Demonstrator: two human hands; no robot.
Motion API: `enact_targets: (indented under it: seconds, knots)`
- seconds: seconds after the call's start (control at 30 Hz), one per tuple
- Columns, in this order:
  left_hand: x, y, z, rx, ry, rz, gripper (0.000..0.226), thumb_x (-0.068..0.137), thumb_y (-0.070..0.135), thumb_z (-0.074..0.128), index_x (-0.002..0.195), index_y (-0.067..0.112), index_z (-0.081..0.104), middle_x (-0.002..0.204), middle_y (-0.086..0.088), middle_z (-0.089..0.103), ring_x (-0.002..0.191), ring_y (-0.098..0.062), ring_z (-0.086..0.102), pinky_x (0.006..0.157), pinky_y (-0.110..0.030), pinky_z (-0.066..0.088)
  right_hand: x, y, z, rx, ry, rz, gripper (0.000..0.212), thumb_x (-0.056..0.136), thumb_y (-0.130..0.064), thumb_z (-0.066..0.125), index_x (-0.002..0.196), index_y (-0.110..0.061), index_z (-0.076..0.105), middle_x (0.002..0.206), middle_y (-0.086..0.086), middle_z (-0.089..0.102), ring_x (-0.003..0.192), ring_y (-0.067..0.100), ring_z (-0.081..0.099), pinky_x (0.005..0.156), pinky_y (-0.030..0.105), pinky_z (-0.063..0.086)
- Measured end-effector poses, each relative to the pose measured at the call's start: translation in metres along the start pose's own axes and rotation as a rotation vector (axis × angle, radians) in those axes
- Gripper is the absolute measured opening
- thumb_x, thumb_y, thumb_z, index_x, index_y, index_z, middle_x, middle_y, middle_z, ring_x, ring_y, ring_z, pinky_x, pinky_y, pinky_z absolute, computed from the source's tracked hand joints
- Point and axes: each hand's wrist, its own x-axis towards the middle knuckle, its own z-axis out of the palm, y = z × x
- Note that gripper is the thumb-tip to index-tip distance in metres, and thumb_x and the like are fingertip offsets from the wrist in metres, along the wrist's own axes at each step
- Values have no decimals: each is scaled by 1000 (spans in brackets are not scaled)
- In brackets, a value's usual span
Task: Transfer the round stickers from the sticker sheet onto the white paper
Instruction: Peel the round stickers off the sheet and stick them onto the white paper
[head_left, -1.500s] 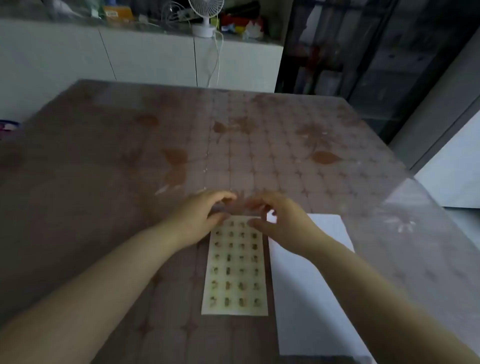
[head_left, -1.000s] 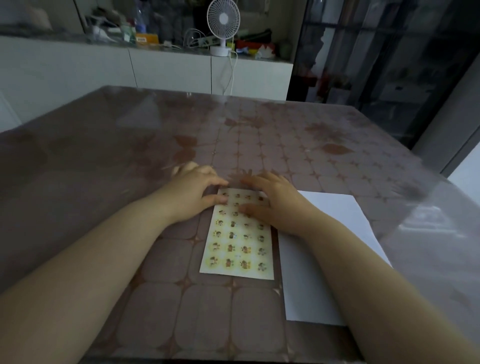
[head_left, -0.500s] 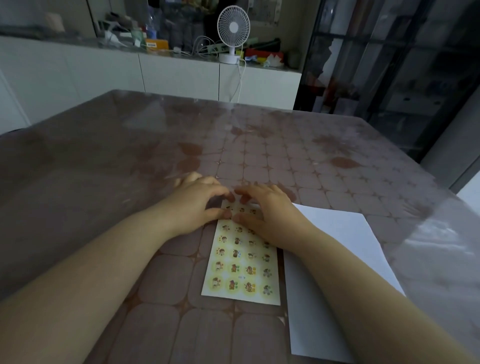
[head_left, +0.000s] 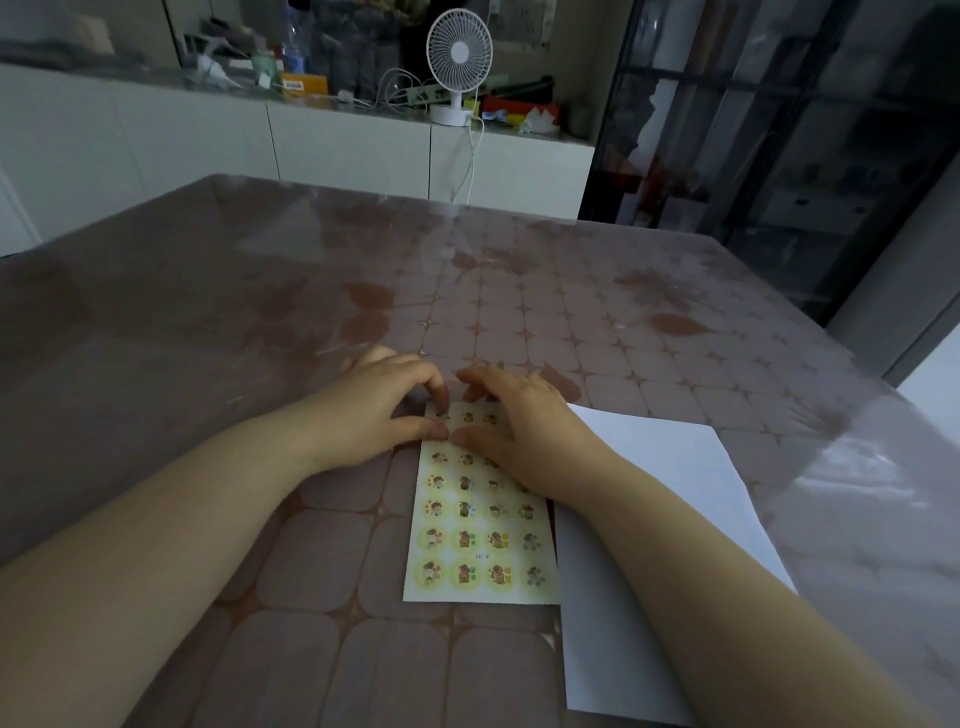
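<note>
The sticker sheet (head_left: 480, 525) lies flat just below the middle of the frame, a pale yellow strip with its long side running up and down the frame. Its round stickers (head_left: 464, 573) sit in rows of four, each with a small cartoon figure too small to make out. Along the sheet's right edge, touching or slightly overlapping it, lies the white paper (head_left: 665, 545), which reaches toward the lower right of the frame and shows no sticker on its visible part. Both hands meet at the top of the sheet. The left hand (head_left: 374, 410) is curled, with its index fingertip bent down on the upper left corner and its thumb on the left edge just below. Whether the two nip the corner or only press on it cannot be told. The right hand (head_left: 524, 421) covers the upper right part of the sheet, its fingers bent with their tips at the top edge and its thumb laid on the sheet so that its tip meets the left thumb. Whether it holds anything cannot be told. Everything rests on a brown table (head_left: 260, 322) under a glossy clear cover with a tile and leaf pattern. Beyond it, at the top of the frame, a white fan (head_left: 459, 52) stands on a cluttered white cabinet (head_left: 337, 140).
</note>
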Motion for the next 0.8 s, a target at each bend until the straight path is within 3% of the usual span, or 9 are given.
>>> enact_targets:
  seconds: [0.1,0.2,0.27,0.37,0.5,0.6,0.67,0.73,0.8]
  knots:
    - [-3,-1,0,-50,22,-38,24,81,42,66,100,41,52,105,24,50,115,-5,32,95,-26,24,-1,0,1,22,21,-16,55,88,-38,59,137,-25,39,127,-5,51,116,14,45,103,27,29]
    - [-3,1,-2,-74,56,-84,43,81,38,68,120,39,49,107,24,49,116,-5,32,93,-25,26,0,1,3,46,65,-48,55,85,-34,62,135,-26,41,124,-3,51,115,17,44,102,35,34]
    - [-1,1,-2,-74,81,-75,33,83,34,67,114,36,55,104,22,52,112,-7,35,89,-23,27,0,3,3,44,94,-53,56,84,-31,64,135,-25,41,123,-4,51,114,18,44,102,36,34]
    - [1,2,-2,-176,107,-77,15,85,26,67,88,37,57,97,16,61,99,-11,49,82,-25,34,0,3,2,32,160,-63,50,83,-27,66,130,-25,48,121,-3,50,111,19,44,100,36,34]
    - [0,10,-2,-430,97,-125,9,88,15,63,96,19,60,94,1,72,82,-17,65,78,-29,47,1,0,5,-19,287,-128,32,81,-26,66,112,-21,61,113,1,52,103,24,48,97,45,37]
    - [-1,13,0,-492,85,-147,17,91,16,59,108,16,58,97,-4,73,92,-21,67,87,-32,46,2,-2,8,-66,387,-128,25,81,-32,63,104,-22,64,108,2,55,101,26,52,106,52,29]
    - [-1,16,0,-588,107,-167,22,93,13,56,115,17,56,100,-6,73,100,-21,66,95,-34,45,3,-3,7,-128,463,-98,26,81,-42,57,98,-24,67,105,1,57,100,25,54,110,50,19]
    - [-2,17,0,-634,135,-176,26,95,12,53,119,19,54,101,-4,73,102,-16,65,95,-30,43,3,-4,6,-153,499,-85,30,80,-46,52,93,-26,70,105,1,58,100,26,55,109,49,17]
    - [-2,19,1,-624,156,-160,26,96,12,50,121,19,53,98,-2,73,88,-1,63,85,-20,41,3,-5,5,-153,504,-97,28,80,-44,52,91,-28,72,105,1,60,99,26,55,109,51,18]
